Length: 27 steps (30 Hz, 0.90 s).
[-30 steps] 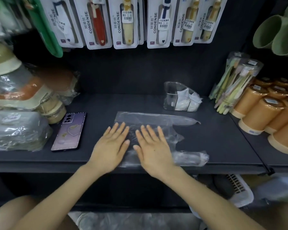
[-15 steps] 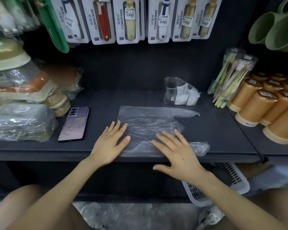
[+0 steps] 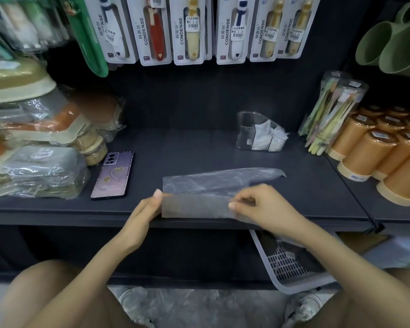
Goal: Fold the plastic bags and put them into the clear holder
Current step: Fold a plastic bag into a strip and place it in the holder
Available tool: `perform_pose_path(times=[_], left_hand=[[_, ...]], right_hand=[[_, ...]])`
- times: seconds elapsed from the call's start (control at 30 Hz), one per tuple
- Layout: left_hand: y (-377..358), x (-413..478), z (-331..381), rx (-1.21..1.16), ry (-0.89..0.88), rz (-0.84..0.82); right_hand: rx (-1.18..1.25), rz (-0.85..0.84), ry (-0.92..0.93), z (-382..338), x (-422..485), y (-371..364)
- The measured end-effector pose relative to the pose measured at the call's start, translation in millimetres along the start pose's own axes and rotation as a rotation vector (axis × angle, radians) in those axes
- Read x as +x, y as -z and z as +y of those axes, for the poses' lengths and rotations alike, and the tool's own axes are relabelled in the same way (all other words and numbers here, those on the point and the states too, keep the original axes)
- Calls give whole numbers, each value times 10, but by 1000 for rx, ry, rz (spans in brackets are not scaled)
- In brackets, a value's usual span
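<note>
A thin clear plastic bag [image 3: 213,185] lies on the dark shelf [image 3: 199,152] near its front edge. Its near half is raised as a flap. My left hand [image 3: 147,207] pinches the flap's left corner, and my right hand [image 3: 258,207] pinches the flap's right end. One bag handle points to the right. The clear holder [image 3: 246,129] stands at the back right of the shelf, with folded white bags [image 3: 268,138] inside it.
A purple phone [image 3: 114,176] lies to the left of the bag. Wrapped boxes [image 3: 33,171] are stacked at the far left. Orange cups [image 3: 384,152] and a pack of toothbrushes [image 3: 329,114] stand at the right. A white basket [image 3: 291,263] sits below the shelf.
Both hands went from lying flat on the bag to pinching its near edge and lifting it up as a flap toward the back.
</note>
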State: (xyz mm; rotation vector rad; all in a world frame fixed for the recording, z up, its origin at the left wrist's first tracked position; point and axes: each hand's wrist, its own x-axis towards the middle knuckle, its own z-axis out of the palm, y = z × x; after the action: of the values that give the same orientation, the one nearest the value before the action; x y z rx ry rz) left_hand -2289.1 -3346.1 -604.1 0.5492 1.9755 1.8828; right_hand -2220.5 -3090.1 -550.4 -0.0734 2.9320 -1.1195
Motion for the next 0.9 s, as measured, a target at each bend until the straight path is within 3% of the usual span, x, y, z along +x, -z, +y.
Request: perform_pose_path(times=[0.2, 0.47, 0.77, 0.83, 0.9], left_hand=[[-19, 67, 81, -54, 36, 192], [-102, 299, 54, 389, 102, 435], [11, 381, -6, 662, 118, 507], [57, 357, 29, 832, 144, 517], [97, 361, 47, 1096, -10, 566]], right_hand=[[-83, -134, -32, -204, 606, 223], [-108, -260, -31, -67, 1268, 30], [-153, -295, -93, 188, 1501, -183], [-162, -303, -90, 196, 1518, -185], [-183, -308, -86, 202, 1532, -194]])
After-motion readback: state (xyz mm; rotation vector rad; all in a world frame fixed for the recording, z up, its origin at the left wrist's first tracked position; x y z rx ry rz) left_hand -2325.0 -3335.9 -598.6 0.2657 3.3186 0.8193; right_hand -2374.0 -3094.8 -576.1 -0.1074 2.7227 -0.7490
